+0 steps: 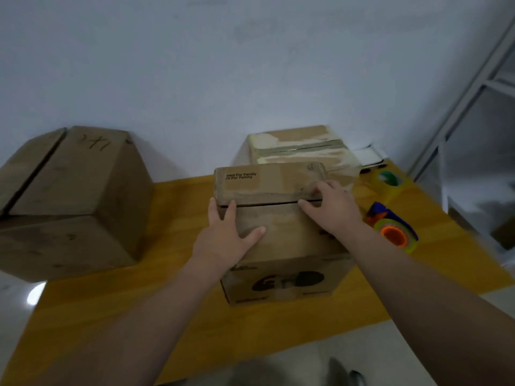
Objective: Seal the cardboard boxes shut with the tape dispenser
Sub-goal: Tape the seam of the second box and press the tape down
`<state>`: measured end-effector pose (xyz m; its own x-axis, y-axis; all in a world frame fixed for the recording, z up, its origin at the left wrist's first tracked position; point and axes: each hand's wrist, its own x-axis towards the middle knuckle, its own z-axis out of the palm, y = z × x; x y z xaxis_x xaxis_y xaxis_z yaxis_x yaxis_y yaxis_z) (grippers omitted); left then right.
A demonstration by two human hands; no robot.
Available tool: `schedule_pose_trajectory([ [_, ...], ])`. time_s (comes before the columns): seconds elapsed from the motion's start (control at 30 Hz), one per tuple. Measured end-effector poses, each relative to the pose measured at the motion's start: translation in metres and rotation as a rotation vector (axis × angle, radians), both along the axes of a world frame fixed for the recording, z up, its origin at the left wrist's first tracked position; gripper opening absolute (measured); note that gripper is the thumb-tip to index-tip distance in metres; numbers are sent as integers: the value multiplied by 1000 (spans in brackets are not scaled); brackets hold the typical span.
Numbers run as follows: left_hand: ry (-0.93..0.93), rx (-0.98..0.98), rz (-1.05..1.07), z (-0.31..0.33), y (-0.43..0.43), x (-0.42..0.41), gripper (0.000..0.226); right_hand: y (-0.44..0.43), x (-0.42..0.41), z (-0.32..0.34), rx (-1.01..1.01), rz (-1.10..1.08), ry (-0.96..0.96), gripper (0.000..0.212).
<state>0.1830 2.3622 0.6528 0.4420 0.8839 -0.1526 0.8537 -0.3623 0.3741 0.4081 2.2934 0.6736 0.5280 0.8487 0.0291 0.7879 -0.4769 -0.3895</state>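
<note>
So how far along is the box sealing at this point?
Done: the back box shows tape along its seam. In hand: the left hand and right hand press down the flaps of the middle box, seam untaped. Left: taping it with the tape dispenser lying beside it, then the large box, whose seam gapes.

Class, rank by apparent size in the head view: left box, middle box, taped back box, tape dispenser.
1. left box
2. middle box
3. taped back box, farther away and partly hidden, so unsure
4. tape dispenser
</note>
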Motion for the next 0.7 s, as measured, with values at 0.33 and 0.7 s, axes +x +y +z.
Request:
schedule_pose_trajectory([
  [0.33, 102, 379, 9, 12, -62, 175, 79, -44, 183, -29, 410, 132, 548, 60],
  [0.7, 54, 381, -73, -3, -91, 273, 73, -62, 262, -143, -554, -112, 234, 75],
])
